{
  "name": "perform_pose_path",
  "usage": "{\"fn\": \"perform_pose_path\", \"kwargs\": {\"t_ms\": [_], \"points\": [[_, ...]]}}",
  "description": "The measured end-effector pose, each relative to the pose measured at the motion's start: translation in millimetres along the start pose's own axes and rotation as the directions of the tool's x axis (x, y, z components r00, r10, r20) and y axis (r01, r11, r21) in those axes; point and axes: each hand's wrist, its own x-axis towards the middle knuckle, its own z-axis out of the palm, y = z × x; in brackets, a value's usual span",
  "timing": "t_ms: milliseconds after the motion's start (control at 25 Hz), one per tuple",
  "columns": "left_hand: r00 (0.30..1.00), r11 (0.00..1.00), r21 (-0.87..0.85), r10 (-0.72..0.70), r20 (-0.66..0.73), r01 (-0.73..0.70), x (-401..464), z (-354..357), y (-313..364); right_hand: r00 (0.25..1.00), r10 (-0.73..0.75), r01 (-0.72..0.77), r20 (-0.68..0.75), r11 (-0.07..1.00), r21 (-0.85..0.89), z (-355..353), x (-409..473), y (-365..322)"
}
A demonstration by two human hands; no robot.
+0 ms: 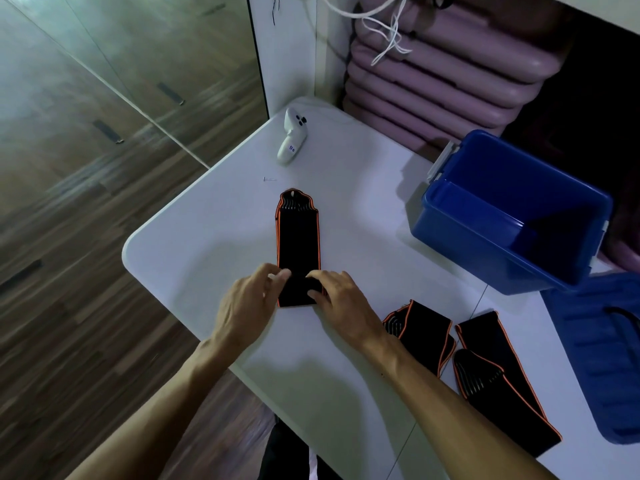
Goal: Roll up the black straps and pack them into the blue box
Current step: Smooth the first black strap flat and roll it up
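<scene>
A black strap with orange edging (298, 233) lies flat on the white table (207, 244), stretching away from me. Its near end is folded over into a short roll. My left hand (247, 303) grips the roll's left side and my right hand (341, 299) grips its right side, fingers on top. Two more black straps (424, 332) (498, 372) lie loose on the table to my right. The blue box (502, 216) stands open at the far right, its inside in shadow with nothing visible in it.
A white handheld controller (292, 136) lies at the table's far edge, with a small nail or pin (269, 179) near it. The blue lid (602, 351) rests at the right edge. Stacked pink mats (443, 74) and white cords sit behind the table. Wooden floor lies left.
</scene>
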Motion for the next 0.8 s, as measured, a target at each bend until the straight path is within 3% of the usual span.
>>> {"fn": "perform_pose_path", "kwargs": {"t_ms": [80, 120, 200, 280, 320, 600, 800], "points": [[0.986, 0.988, 0.065, 0.146, -0.083, -0.141, 22, -2, -2, 0.999, -0.03, 0.03, 0.011, 1.0, -0.009, -1, 0, 1], [0.973, 0.973, 0.044, 0.229, -0.038, -0.227, 37, 0, -4, 0.999, -0.044, 0.044, 0.01, 0.999, -0.017, -1, 1, 2], [0.919, 0.932, 0.079, 0.332, 0.21, -0.355, 66, 8, -11, 0.998, -0.068, 0.068, 0.018, 0.997, -0.042, -2, 0, 3], [0.867, 0.883, 0.242, 0.283, 0.411, -0.403, 86, 17, -24, 0.997, -0.077, 0.078, 0.03, 0.995, -0.063, -3, -1, 4], [0.866, 0.866, 0.304, 0.246, 0.436, -0.398, 92, 18, -32, 0.996, -0.08, 0.082, 0.038, 0.995, -0.064, -3, -2, 4], [0.92, 0.851, 0.424, 0.154, 0.361, -0.309, 101, 16, -40, 0.99, -0.043, 0.043, 0.136, 0.999, 0.002, -10, 6, 8], [0.937, 0.927, 0.189, 0.288, 0.197, -0.324, 83, 6, -31, 0.946, 0.112, -0.138, 0.303, 0.988, 0.066, -15, 21, 6]]}}
